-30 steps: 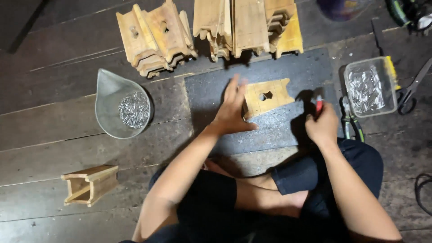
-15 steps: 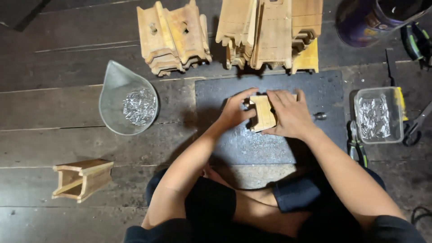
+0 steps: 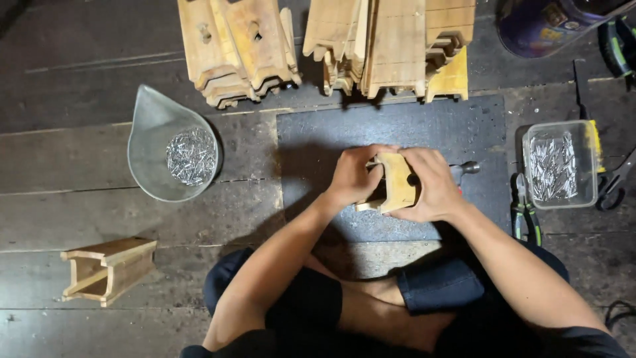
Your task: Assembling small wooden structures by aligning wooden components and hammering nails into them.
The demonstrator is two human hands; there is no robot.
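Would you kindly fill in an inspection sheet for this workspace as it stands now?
Surface: dark plank floor with a dark mat.
Job's things: small wooden piece, held over the mat.
Clutter: stacked wooden parts, finished wooden box, teardrop dish of nails, clear tub of nails, pliers, hammer head.
Hands: left hand and right hand both grip the piece.
Cables: one at the lower right edge.
Surroundings: purple container.

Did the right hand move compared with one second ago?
Yes. The right hand left the spot near the clear nail box and went left onto the wooden piece on the dark mat.
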